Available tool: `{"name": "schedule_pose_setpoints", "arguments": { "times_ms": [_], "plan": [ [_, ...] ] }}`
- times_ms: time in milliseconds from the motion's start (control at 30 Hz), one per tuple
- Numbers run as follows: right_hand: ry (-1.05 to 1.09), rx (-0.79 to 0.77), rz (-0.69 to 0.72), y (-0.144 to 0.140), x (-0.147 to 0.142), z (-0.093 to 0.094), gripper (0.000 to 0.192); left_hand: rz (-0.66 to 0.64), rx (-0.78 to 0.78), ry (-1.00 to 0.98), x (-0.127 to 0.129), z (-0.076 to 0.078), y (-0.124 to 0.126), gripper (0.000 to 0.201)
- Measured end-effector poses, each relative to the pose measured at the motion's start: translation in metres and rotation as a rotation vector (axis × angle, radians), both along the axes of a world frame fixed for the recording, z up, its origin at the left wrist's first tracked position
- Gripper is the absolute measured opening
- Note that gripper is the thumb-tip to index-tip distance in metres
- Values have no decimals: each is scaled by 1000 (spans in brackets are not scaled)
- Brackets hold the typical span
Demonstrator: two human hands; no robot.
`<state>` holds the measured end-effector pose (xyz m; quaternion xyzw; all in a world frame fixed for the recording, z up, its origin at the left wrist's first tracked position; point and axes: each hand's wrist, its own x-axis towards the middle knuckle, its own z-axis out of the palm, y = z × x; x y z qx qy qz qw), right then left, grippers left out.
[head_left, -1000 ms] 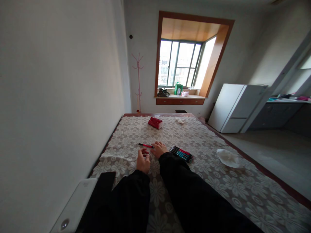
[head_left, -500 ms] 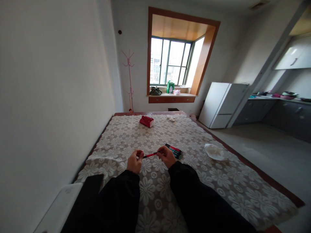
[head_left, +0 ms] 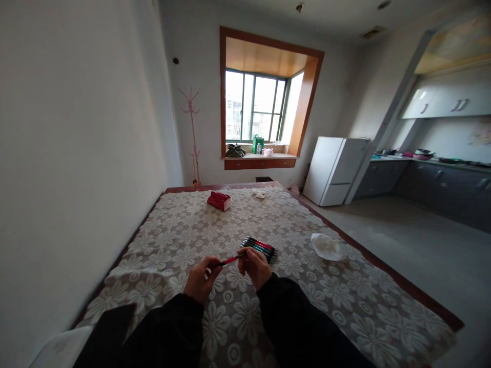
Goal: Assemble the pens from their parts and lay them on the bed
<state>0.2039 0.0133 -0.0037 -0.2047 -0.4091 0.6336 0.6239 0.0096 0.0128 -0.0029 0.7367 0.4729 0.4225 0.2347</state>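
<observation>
A slim red-and-black pen [head_left: 230,260] is held up above the table between my two hands. My left hand [head_left: 201,278] pinches its left end between thumb and fingers. At the other end, the fingertips of my right hand [head_left: 255,267] close around the pen, hiding its tip. Just behind my right hand, a row of several pens [head_left: 258,246] with black, red and teal barrels lies side by side on the patterned tablecloth [head_left: 230,225].
A red tissue pack [head_left: 219,201] lies towards the far end. Crumpled white tissue [head_left: 327,247] rests on the right. A black object [head_left: 111,327] sits at the near left, beside the wall. Beyond stand a white fridge [head_left: 326,168] and a pink coat rack [head_left: 193,133].
The view has shifted, so everything appears further left and a little lower. The pen stays between both hands, and the fingers of my right hand have spread slightly.
</observation>
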Motion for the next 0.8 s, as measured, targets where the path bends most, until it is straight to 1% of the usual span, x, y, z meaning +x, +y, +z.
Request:
{"name": "schedule_pose_setpoints", "arguments": {
  "times_ms": [133,200,233,300,367,500,633,800],
  "plan": [
    [158,-111,152,-2,0,3,22,11,29,-8,0,1,-1,13],
    [184,-149,256,-5,0,5,26,8,49,-11,0,1,-2,13],
    [170,-152,308,-6,0,6,32,2,58,-10,0,0,-2,13],
    [147,-129,363,-8,-1,8,43,-18,69,3,-1,-1,-2,12],
    [147,-100,368,-9,-1,8,46,-29,72,22,-1,-2,-2,12],
    [171,-83,341,-7,0,4,40,-39,83,54,0,-4,-1,13],
    [191,-99,315,-6,-1,2,38,-17,100,54,0,-4,-1,14],
    [217,-101,300,-7,-3,6,34,10,96,51,0,-5,-1,13]
  ]
}}
